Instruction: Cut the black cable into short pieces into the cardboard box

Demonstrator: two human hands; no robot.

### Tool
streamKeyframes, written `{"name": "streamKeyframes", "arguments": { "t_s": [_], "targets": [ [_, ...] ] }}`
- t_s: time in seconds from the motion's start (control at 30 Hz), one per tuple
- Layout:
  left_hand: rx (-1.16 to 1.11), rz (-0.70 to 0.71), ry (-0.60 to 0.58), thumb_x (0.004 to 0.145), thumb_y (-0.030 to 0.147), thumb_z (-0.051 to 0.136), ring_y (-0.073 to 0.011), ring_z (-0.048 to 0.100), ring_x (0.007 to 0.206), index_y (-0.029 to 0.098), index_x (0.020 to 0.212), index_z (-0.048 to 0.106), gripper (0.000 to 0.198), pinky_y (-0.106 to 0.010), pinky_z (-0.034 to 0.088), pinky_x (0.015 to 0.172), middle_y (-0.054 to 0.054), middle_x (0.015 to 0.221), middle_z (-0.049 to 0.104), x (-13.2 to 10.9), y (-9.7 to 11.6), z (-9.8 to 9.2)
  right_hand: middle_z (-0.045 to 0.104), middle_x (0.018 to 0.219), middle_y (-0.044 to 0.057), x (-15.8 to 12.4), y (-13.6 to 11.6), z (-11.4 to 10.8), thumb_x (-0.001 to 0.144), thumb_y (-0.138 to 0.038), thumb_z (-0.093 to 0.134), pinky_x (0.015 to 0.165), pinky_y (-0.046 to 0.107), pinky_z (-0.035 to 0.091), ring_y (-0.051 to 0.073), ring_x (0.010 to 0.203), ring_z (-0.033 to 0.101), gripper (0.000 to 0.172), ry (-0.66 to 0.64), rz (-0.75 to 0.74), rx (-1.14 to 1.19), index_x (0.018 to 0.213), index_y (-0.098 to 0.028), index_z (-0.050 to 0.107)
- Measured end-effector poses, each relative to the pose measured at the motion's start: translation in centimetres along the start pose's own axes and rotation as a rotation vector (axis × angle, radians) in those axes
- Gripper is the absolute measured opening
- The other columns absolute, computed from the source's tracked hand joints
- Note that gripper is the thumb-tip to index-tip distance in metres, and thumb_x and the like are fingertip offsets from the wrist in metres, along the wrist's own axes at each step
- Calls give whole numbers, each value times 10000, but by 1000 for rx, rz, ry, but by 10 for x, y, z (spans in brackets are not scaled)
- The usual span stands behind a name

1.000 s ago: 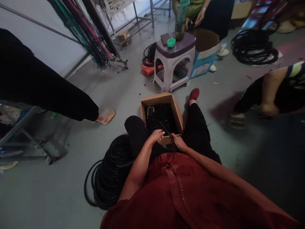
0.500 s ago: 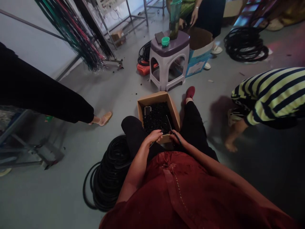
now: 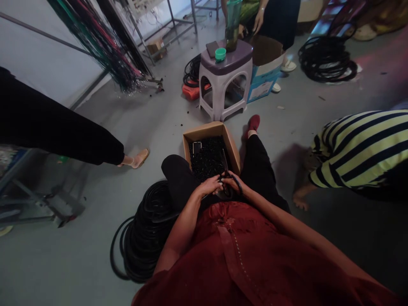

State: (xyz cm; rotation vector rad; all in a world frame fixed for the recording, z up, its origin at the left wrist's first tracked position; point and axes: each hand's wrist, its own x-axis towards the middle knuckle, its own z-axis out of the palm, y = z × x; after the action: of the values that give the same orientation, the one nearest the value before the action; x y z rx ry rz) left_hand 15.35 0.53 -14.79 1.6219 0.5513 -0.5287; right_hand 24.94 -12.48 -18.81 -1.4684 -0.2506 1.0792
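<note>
In my right hand [image 3: 235,182] is a pair of scissors [image 3: 239,187], its dark handles around my fingers and its blades pointing forward over the box. My left hand [image 3: 211,185] is closed on a thin black cable, mostly hidden by the fingers. Both hands meet at the near edge of a cardboard box [image 3: 232,146] between my legs. Small black cut pieces [image 3: 207,163] fill the box, and a phone [image 3: 197,147] lies on them. By my left thigh rests a large coil of black cable [image 3: 143,233].
Ahead stands a plastic stool [image 3: 216,68] with a green-lidded bottle [image 3: 233,29] and a green cap [image 3: 220,54]. A blue carton [image 3: 263,83] is behind it. A person in a striped shirt [image 3: 366,148] bends low at right; another person's leg [image 3: 63,127] is at left.
My hands have come together, the right one moving left with the scissors to meet the left. The person in stripes has shifted lower, a hand reaching nearer the floor.
</note>
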Motion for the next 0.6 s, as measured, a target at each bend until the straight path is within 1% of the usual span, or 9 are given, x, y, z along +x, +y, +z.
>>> {"name": "streamKeyframes", "arguments": {
  "t_s": [0.1,0.17,0.23,0.3,0.37,0.47,0.53,0.6],
  "targets": [
    [205,16,73,852,242,485,-101,560,612,137,1372,435,534,-204,451,588,-52,879,667,-9,5,4,533,601,-68,0,-4,-2,610,-335,671,476,213,394,93,502,496,379,10,2,4,917,-203,493],
    [273,28,135,829,243,531,-169,612,793,161,1267,547,446,-257,469,731,-82,963,676,-16,8,7,527,596,-69,1,-6,-4,612,-342,671,476,216,398,95,498,498,395,20,0,9,935,-206,488],
    [313,39,195,813,254,568,-241,596,998,184,1226,578,420,-310,432,877,-104,1080,664,-21,9,11,522,596,-71,1,-9,-7,619,-363,667,484,222,412,99,501,504,419,33,-1,16,959,-211,473],
    [317,45,240,818,275,572,-280,557,1108,199,1226,583,416,-345,387,953,-110,1152,650,-21,8,14,520,595,-73,3,-10,-9,623,-381,664,489,229,423,104,506,508,441,47,-2,17,975,-215,458],
    [293,58,268,835,287,554,-274,545,1138,209,1216,601,392,-339,370,978,-97,1189,644,-18,6,14,517,590,-72,4,-10,-10,624,-398,662,486,232,422,107,506,503,458,56,-2,10,985,-214,449],
    [212,77,305,852,249,523,-215,564,1096,203,1190,634,359,-277,389,948,-69,1198,645,-11,3,8,511,590,-68,5,-6,-11,640,-424,637,481,236,416,116,513,502,463,68,0,-11,1000,-215,432],
    [134,65,349,865,237,497,-173,595,976,180,1220,620,380,-241,425,861,-66,1115,669,-7,1,1,512,613,-64,5,0,-11,673,-454,591,485,241,418,120,522,505,447,79,2,-29,1009,-224,406],
    [37,32,404,884,256,467,-131,594,808,161,1289,568,428,-216,441,739,-54,971,680,-6,-1,-6,506,636,-61,3,7,-12,703,-492,545,492,247,420,120,529,504,423,82,4,-57,997,-233,386]
  ]
}}
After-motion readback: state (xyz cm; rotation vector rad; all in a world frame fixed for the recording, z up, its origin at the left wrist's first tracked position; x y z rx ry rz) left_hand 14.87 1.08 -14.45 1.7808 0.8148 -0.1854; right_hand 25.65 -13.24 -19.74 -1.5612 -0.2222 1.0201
